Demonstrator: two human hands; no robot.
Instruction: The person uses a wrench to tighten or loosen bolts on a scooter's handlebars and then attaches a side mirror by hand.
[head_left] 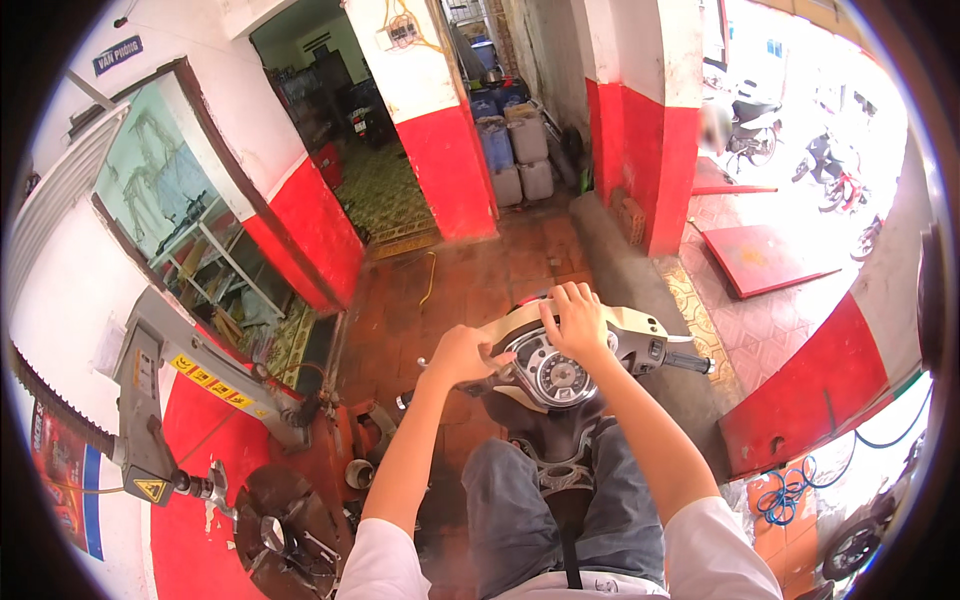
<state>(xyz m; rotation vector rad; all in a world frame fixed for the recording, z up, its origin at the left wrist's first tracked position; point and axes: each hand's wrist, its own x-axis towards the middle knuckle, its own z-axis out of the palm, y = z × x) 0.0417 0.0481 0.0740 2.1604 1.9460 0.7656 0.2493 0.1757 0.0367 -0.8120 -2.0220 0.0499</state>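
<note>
I sit astride a scooter, my legs on either side of its dark front panel [560,445]. My right hand [577,322] reaches over the top middle of the cream handlebar cover [634,320], its fingers bent over the far edge. At the cover's left part, my left hand [463,357] is closed round it, with the thumb stretched toward the dial; its other fingers are partly hidden. Below and between the hands lies the round speedometer [564,377]. Neither hand is on the handgrips; the black right grip [690,362] sticks out free.
A tyre-changing machine [150,400] with a round turntable stands at the left. Ahead are a red-and-white pillar [447,160] and stacked plastic canisters [525,140]. A red metal ramp [755,258] lies at the right, with parked motorbikes beyond. A blue hose [785,495] coils at the lower right.
</note>
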